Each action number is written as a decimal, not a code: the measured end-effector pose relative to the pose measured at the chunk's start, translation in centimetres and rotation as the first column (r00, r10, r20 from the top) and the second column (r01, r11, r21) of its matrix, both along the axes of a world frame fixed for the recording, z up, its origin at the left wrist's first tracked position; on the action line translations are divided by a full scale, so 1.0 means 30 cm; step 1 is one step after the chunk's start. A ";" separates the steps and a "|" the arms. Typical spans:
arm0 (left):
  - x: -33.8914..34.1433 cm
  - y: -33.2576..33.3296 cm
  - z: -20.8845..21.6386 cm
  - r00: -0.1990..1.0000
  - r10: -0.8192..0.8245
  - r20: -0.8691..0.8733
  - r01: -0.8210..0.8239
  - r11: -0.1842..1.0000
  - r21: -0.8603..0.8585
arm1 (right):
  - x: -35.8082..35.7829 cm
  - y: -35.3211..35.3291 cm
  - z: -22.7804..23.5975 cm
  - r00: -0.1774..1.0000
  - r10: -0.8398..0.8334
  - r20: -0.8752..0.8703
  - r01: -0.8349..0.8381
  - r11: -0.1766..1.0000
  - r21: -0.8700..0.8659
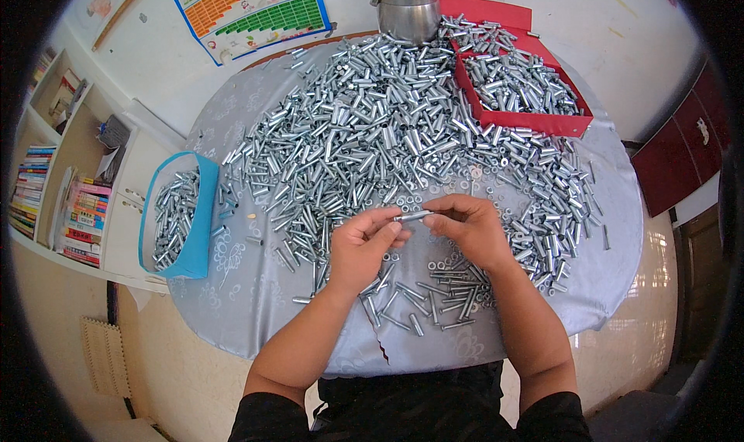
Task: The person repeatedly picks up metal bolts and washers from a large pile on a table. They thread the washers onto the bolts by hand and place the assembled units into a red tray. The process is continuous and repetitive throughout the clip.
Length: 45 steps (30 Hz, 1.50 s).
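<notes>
Between my two hands is a silver expansion bolt (413, 216), lying nearly level above the front of the pile. The thumb and fingers of my left hand (363, 250) pinch its left end. My right hand (471, 227) grips the other end between thumb and fingertips. Behind them spreads a large heap of loose metal bolts and sleeves (364, 124). Small washers and nuts (474, 180) lie scattered just beyond my right hand. Closer to me, between my forearms, is a small group of long bolts (457, 293), with a few washers (436, 265) beside it.
A blue container (206, 217) of metal parts stands at the table's left. At the back right, a red box (535, 123) holds more, near a lidded steel pot (408, 12). A grey patterned cloth (225, 310) covers the round table. Bookshelves (66, 186) line the left wall.
</notes>
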<state>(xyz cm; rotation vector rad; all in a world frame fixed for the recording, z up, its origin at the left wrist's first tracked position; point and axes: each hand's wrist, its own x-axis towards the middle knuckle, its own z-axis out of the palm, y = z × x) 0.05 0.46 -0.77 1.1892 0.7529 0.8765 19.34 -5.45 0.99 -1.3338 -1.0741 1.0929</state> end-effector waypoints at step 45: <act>-0.016 0.012 0.039 0.981 0.190 -0.039 -0.190 0.982 0.005 | -0.016 0.041 -0.057 0.532 -0.132 0.836 -0.053 0.981 0.189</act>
